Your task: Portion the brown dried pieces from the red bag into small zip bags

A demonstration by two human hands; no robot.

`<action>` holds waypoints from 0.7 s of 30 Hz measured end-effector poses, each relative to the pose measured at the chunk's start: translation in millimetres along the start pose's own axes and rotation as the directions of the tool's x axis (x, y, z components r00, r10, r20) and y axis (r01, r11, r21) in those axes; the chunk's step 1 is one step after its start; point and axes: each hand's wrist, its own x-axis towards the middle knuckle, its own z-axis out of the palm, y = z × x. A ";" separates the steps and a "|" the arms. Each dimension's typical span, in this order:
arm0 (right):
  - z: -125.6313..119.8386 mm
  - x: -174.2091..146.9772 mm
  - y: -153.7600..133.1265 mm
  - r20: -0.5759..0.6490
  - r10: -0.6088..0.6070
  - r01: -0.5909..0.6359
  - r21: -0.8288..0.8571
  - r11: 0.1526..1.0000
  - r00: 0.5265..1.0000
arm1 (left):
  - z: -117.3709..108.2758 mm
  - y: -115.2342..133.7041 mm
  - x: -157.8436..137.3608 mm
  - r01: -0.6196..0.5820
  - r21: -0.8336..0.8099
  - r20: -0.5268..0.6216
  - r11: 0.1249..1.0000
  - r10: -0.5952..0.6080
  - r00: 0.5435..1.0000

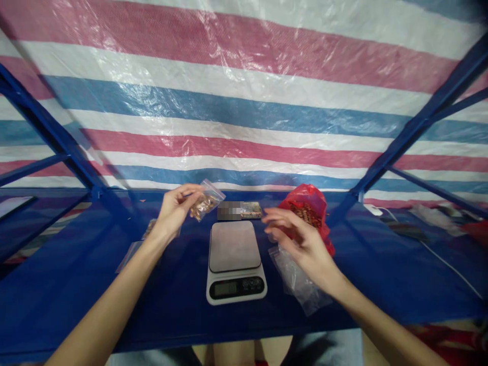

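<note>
Between the thumb and fingers of my left hand (176, 206) is a small clear zip bag (206, 202) with brownish-gold pieces inside, held up behind and left of the scale. My right hand (295, 234) hovers with fingers apart, holding nothing that I can see. It is just in front of a red plastic bag (305, 201), open at the top and full of small brown pieces. Flat clear plastic bags (299, 284) lie below my right hand. Centred on the table stands a white digital scale (235, 254), its plate bare and its display digits too faint to read.
A small flat rectangular item (250, 209), partly blurred out, lies behind the scale. More clear bags (129, 254) rest by my left forearm. A white cable (450, 264) runs along the right of the blue table (171, 310). Blue metal posts (412, 122) and striped sheeting stand behind.
</note>
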 end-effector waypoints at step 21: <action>15.7 147.1 19.0 0.416 0.151 -0.380 0.551 0.743 0.897 | 54.1 95.2 49.6 -0.159 -0.118 0.504 0.980 0.197 0.841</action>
